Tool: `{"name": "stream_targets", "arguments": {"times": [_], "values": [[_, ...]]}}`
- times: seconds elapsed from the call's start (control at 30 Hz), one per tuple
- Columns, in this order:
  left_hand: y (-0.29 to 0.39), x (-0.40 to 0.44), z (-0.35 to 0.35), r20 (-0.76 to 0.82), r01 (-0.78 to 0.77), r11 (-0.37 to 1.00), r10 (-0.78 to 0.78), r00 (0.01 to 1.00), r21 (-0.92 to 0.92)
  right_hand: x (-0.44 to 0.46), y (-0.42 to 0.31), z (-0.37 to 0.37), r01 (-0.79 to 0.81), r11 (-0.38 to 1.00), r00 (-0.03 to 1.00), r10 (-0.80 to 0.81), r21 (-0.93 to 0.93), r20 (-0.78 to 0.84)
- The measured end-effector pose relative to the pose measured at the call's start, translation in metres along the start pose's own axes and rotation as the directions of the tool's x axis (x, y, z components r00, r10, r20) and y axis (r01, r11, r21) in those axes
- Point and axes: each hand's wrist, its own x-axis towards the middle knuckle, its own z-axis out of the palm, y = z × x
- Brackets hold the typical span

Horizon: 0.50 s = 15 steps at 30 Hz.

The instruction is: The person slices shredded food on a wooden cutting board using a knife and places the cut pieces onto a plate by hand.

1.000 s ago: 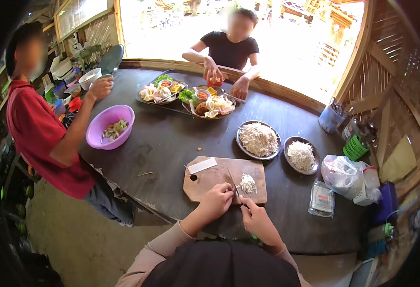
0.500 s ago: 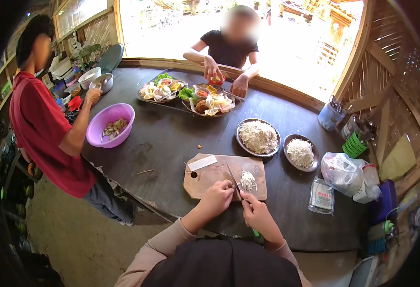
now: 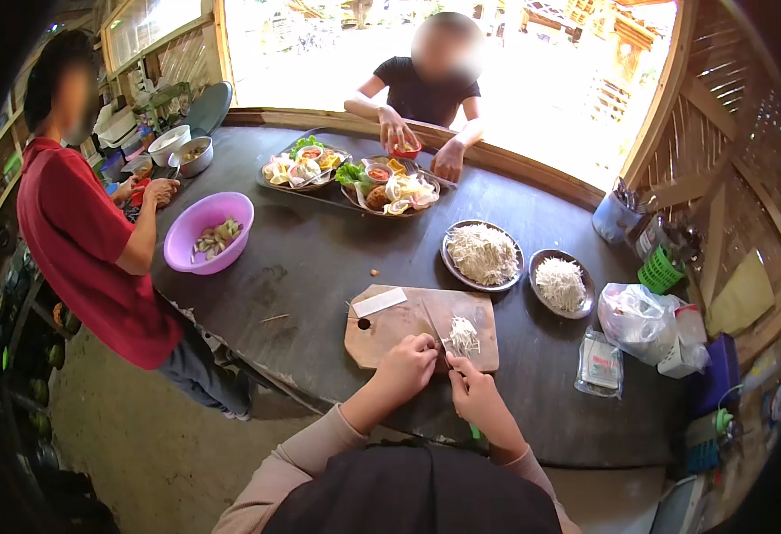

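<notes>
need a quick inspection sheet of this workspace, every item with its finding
Surface: dark table, marked with smudges
Job's things: knife over cutting board; flat white piece and white shreds on the board
Clutter: plastic bag and clear packet at right; small scrap beyond the board
Hands: right hand grips the knife; left hand beside it, any held piece unclear
Cables: nothing seen on table; right edge unclear
Surroundings: person in red near purple bowl; person in black across the table
</notes>
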Motion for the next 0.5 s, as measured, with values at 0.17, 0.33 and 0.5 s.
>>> {"name": "stream_targets", "arguments": {"times": [0.17,0.33,0.5], "values": [[-0.001,0.0,-0.001,-0.009,-0.004,1.0,0.004,1.0,-0.002,-0.002,-0.001,0.001,-0.077,0.996,0.996,0.079,-0.035,0.041],[0.0,-0.001,-0.002,0.003,-0.006,1.0,0.006,1.0,-0.018,0.004,0.006,0.005,0.081,0.993,0.996,-0.084,-0.091,-0.03],[0.0,0.0,-0.001,-0.007,0.005,1.0,-0.005,1.0,-0.027,0.005,0.01,0.006,-0.024,1.0,1.0,0.025,-0.014,0.01]]}}
